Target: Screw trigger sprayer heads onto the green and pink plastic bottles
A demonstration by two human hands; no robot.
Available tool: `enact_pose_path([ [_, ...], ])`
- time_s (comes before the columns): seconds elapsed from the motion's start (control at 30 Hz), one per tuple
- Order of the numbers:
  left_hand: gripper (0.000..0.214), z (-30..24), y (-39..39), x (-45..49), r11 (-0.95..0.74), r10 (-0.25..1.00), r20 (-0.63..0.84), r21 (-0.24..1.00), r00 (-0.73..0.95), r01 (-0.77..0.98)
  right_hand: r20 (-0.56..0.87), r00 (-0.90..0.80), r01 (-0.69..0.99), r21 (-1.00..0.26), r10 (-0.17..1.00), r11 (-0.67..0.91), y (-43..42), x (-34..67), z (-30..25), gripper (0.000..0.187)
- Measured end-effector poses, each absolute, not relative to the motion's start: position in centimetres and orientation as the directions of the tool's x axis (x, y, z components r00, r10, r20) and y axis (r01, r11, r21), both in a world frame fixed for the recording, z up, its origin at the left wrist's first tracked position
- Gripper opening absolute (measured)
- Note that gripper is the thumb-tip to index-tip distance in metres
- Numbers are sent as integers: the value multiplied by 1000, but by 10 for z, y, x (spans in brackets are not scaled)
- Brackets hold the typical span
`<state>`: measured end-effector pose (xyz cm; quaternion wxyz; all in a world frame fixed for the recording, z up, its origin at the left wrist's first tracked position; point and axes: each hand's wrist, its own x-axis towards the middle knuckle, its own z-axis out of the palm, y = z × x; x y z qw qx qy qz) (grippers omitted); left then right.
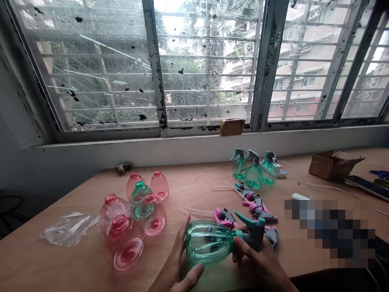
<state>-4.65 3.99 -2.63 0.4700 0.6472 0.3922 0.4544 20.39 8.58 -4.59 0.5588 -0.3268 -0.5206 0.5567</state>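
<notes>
A green spray bottle (209,243) lies sideways between my hands, its base to the left and its teal-and-grey spray head (253,229) to the right. My left hand (184,259) cups the base end, with the thumb below and the fingers behind. Around the neck collar are the fingers of my right hand (255,253), just under the spray head. Behind the bottle lie several loose pink-and-grey spray heads (258,209) with thin white tubes. Whether the collar is fully seated on the neck, I cannot tell.
Headless pink bottles (124,243) stand left around a green bottle (141,198). A clear plastic bag (71,229) lies beside them. Green spray bottles with heads (253,174) stand at the back near a power strip (279,170). An open cardboard box (332,164) sits right.
</notes>
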Motion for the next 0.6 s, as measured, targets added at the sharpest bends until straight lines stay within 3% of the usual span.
enact_pose_path([
  [0.23, 81, -35, 58, -56, -192, 971, 167, 971, 170, 143, 215, -147, -269, -948, 966, 170, 87, 204, -48, 45],
  [0.4, 71, -42, 52, -54, -294, 923, 291, 955, 253, -28, 211, -142, -261, -951, 967, 169, 88, 205, -50, 46],
  [0.5, 70, -41, 47, -52, -415, 868, 406, 909, 285, -31, 222, -138, -257, -949, 965, 182, 86, 205, -49, 45],
  [0.6, 74, -39, 49, -53, -367, 887, 351, 930, 300, -3, 229, -138, -256, -948, 964, 189, 84, 205, -47, 45],
])
